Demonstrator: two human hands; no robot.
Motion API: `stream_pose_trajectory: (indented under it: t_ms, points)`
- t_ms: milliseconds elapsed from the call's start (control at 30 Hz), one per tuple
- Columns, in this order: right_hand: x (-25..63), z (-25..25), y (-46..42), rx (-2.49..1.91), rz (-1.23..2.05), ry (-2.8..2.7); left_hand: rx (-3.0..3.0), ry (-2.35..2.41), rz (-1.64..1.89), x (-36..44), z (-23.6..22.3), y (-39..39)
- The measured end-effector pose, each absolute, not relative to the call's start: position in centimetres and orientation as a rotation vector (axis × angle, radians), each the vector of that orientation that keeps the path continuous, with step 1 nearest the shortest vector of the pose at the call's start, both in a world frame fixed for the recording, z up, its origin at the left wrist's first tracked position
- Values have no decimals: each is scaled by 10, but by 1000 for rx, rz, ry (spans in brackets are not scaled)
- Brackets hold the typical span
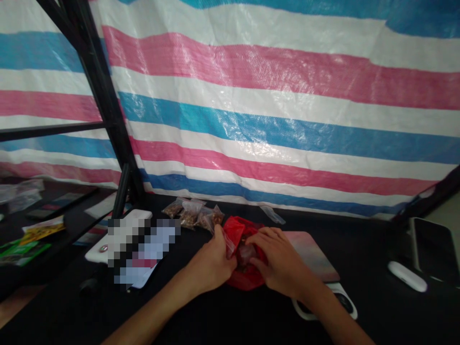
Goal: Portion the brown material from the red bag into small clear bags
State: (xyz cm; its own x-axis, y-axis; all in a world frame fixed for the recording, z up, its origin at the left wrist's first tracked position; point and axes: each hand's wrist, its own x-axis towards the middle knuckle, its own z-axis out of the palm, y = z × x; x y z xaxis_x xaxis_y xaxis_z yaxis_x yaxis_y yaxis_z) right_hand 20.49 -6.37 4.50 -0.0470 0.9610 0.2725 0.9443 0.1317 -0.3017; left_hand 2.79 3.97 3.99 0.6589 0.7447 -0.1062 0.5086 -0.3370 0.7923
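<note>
Red plastic bag [245, 279] sat on the black bench [366, 316]; my left grip [212, 262] pinched its edge, my right grip [280, 256] curled closed over it, just beside small zip bags [192, 214].

A pink, blue and white striped plastic tarp [273, 105] hung behind a black metal frame [104, 100] and the black surface [413, 316]. Small clear zip bags of brown pieces [190, 214] lay clustered there, and a white oval plastic case [407, 276] sat just beside a black smartphone [433, 249].
</note>
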Motion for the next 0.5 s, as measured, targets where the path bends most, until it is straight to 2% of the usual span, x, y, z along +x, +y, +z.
stream_pose_trajectory:
  t_ms: [133,367,500]
  points:
    - [206,44,-62,-1929,44,-1982,1971,976,399,33,37,46]
    - [213,37,-61,-2049,-225,-1917,1970,910,687,33,31,57]
    - [218,33,-59,-2068,-237,-1871,2001,818,719,35,31,55]
